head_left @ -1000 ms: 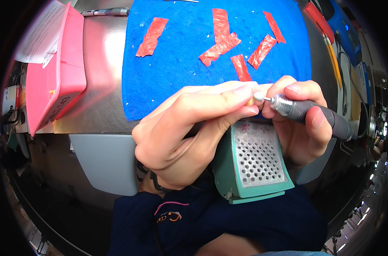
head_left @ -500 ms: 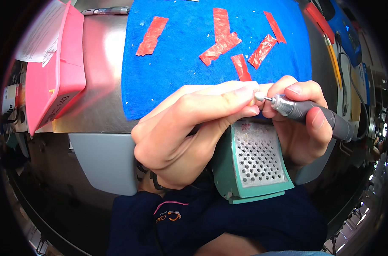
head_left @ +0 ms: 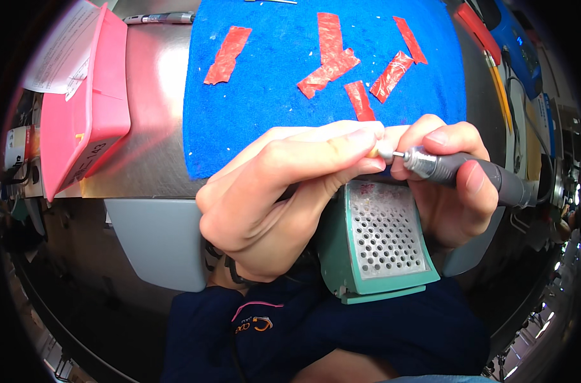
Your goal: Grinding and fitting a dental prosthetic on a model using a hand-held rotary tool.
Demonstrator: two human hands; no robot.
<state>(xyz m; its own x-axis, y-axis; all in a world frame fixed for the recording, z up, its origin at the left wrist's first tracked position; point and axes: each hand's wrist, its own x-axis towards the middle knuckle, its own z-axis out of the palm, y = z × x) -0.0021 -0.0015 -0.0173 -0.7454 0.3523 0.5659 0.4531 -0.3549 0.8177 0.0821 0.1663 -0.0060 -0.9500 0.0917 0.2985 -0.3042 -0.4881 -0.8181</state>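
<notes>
My left hand (head_left: 284, 182) is closed in a pinch on a small yellowish piece (head_left: 373, 152); fingertips cover most of it, so its full shape is hidden. My right hand (head_left: 453, 204) is wrapped round a dark grey rotary handpiece (head_left: 495, 181) with a silver collar, its thumb and fingers curled over the barrel. From the collar a thin shank runs left to a pale, rounded grinding bit (head_left: 385, 152), which appears to touch the yellowish piece. The fingers of both hands meet just above a green hand rest (head_left: 334, 255) with a perforated metal plate (head_left: 392, 239).
A blue cloth (head_left: 271, 96) with several red film strips (head_left: 330, 38) and pale crumbs covers the bench (head_left: 153, 108). At left stands a pink bin (head_left: 108, 96) with a paper sheet (head_left: 67, 48). A pen (head_left: 159, 18) lies behind; a blue device (head_left: 517, 48) sits at far right.
The grinding bit and the yellowish piece have shifted very slightly to the left, and more of the yellowish piece shows. Both grips stay the same.
</notes>
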